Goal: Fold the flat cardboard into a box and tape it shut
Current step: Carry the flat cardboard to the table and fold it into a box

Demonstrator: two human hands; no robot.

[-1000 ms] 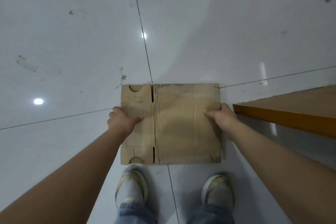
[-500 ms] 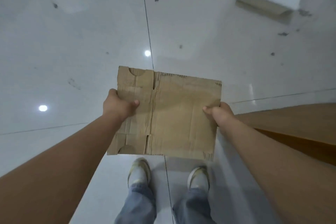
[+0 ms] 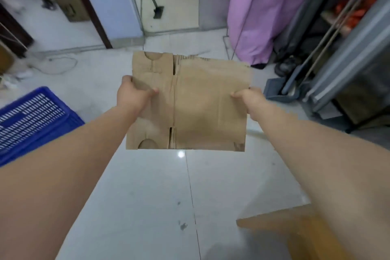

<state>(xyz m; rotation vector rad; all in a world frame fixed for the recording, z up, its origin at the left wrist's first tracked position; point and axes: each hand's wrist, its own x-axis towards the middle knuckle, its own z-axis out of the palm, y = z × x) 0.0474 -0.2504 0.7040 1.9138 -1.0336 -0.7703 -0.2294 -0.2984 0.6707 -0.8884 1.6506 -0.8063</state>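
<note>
A flat brown cardboard blank [image 3: 198, 103], creased down its middle with slots and half-round cut-outs on its left part, is held up in the air in front of me. My left hand [image 3: 133, 96] grips its left edge, thumb on the top face. My right hand [image 3: 250, 98] grips the right edge the same way. The fingers of both hands are hidden under the sheet. No tape is in view.
White tiled floor [image 3: 147, 196] lies below. A blue plastic crate [image 3: 31, 118] stands at the left. A wooden surface corner [image 3: 285, 224] juts in at lower right. A purple cloth bag [image 3: 259, 12], metal shelving [image 3: 348, 48] and a dustpan [image 3: 280, 91] stand at the far right.
Both hands have lifted the cardboard from the floor up to chest height. My view has tilted up from the floor and my feet to the room ahead.
</note>
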